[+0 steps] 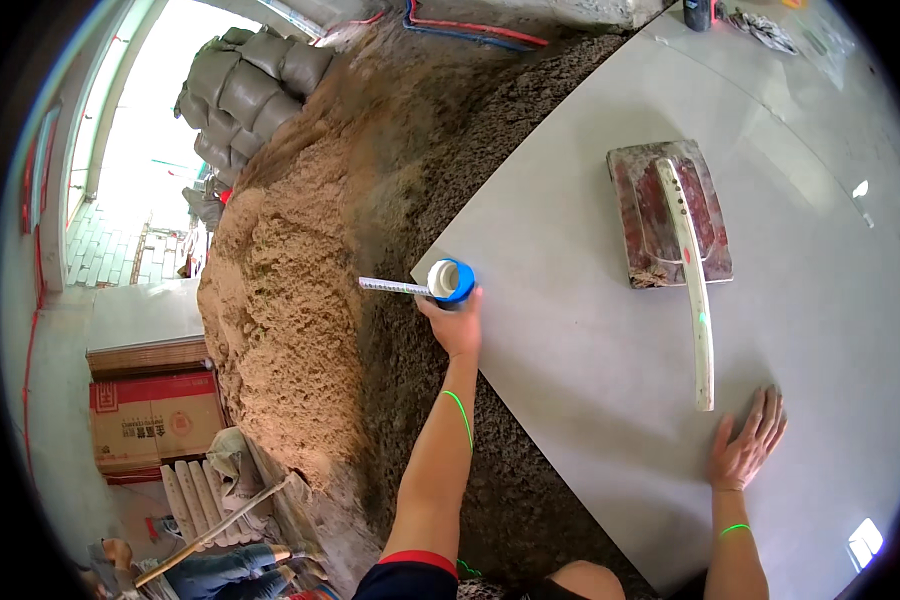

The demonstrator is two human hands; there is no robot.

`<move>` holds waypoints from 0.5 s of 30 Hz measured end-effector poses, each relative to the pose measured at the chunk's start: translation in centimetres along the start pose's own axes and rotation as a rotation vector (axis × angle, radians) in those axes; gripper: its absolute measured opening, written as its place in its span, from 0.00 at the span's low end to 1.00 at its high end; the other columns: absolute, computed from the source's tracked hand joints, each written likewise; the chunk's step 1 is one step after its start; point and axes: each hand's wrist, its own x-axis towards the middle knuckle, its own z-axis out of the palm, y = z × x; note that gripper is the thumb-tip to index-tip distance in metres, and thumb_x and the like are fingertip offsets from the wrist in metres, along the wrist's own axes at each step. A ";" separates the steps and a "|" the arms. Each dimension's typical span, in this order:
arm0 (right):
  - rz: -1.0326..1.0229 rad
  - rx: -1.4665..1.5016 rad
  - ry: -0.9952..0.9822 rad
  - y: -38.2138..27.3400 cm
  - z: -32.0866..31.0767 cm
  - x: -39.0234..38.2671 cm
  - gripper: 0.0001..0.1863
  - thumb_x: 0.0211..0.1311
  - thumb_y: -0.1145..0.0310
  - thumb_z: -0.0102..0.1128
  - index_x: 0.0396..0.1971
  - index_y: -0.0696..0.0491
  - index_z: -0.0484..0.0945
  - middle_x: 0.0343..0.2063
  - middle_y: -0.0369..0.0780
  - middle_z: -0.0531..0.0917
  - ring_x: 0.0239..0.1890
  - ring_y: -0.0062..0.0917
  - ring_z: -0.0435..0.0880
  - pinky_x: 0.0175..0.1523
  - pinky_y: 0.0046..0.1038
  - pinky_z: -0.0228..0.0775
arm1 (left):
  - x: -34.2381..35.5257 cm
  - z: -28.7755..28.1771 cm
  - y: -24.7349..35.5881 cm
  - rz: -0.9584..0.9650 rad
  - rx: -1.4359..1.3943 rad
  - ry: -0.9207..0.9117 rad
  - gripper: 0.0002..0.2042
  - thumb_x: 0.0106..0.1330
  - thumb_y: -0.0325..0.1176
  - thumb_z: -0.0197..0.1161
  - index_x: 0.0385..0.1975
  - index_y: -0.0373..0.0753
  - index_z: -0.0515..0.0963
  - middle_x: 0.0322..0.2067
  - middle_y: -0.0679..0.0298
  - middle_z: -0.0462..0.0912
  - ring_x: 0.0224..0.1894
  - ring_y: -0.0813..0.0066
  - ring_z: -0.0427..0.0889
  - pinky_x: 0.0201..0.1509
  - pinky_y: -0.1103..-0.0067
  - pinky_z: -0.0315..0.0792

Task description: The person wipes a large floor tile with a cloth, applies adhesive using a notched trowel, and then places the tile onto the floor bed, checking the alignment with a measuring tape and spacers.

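Note:
My left hand [453, 322] is closed around a round, blue-rimmed container-like thing [459, 281] with a white inside, at the left corner of a large pale tile [560, 330]. From it a narrow white strip with markings [394, 286] sticks out leftward over the mortar bed. My right hand [746, 448] lies flat on the tile, fingers spread, with nothing in it. Beyond that hand, a stained reddish rectangular block tool [625, 215] rests on the tile, with a long, pale, slightly curved bar [698, 290] running over it toward me.
Dark mortar [400, 370] borders the tile, with a sand heap [285, 330] to its left. Stacked sacks [245, 95] stand at the far left, cardboard boxes [160, 425] nearer. At lower left, a person in jeans [220, 575] is beside a long pole [215, 530]. A dark bottle [698, 14] stands far right.

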 end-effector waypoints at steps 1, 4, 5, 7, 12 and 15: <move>-0.005 -0.005 0.000 0.1 0.4 -0.1 0.31 0.64 0.56 0.50 0.64 0.55 0.63 0.65 0.44 0.65 0.70 0.39 0.58 0.73 0.46 0.43 | -1.0 -0.3 0.1 0.026 0.020 -0.034 0.51 0.54 0.46 0.71 0.67 0.25 0.44 0.65 0.37 0.54 0.67 0.44 0.58 0.70 0.61 0.55; -0.037 -0.013 0.042 0.5 1.0 0.1 0.30 0.64 0.58 0.50 0.64 0.54 0.63 0.66 0.43 0.64 0.70 0.40 0.58 0.72 0.47 0.44 | -7.7 -0.9 -1.9 0.278 0.486 -0.052 0.43 0.64 0.48 0.58 0.67 0.24 0.45 0.68 0.37 0.48 0.72 0.43 0.47 0.74 0.59 0.43; -0.019 -0.013 0.021 0.7 1.0 0.2 0.29 0.65 0.58 0.49 0.64 0.54 0.64 0.65 0.43 0.65 0.69 0.39 0.58 0.72 0.46 0.44 | -9.4 -0.9 -1.2 0.253 0.454 -0.056 0.43 0.64 0.48 0.58 0.67 0.24 0.45 0.68 0.37 0.48 0.72 0.43 0.47 0.74 0.59 0.43; 0.046 0.033 -0.039 0.8 0.8 0.8 0.27 0.66 0.59 0.49 0.63 0.54 0.65 0.65 0.42 0.66 0.68 0.39 0.60 0.72 0.44 0.46 | -12.8 -1.1 -0.1 0.321 0.635 -0.305 0.38 0.68 0.48 0.47 0.67 0.23 0.47 0.70 0.39 0.44 0.73 0.44 0.39 0.75 0.59 0.34; 0.646 1.214 -0.578 -2.3 -3.5 11.2 0.29 0.71 0.45 0.39 0.61 0.51 0.68 0.57 0.40 0.73 0.58 0.30 0.72 0.60 0.37 0.62 | -12.1 -1.3 0.6 0.216 0.644 -0.280 0.36 0.67 0.45 0.48 0.67 0.23 0.49 0.70 0.42 0.45 0.74 0.48 0.40 0.76 0.61 0.35; 0.635 1.307 -0.998 -12.2 -6.5 15.9 0.32 0.68 0.47 0.49 0.60 0.56 0.63 0.45 0.47 0.77 0.35 0.33 0.82 0.39 0.37 0.76 | -11.4 -2.8 0.7 0.135 0.589 -0.280 0.35 0.66 0.41 0.49 0.67 0.22 0.51 0.70 0.43 0.47 0.74 0.49 0.41 0.76 0.61 0.37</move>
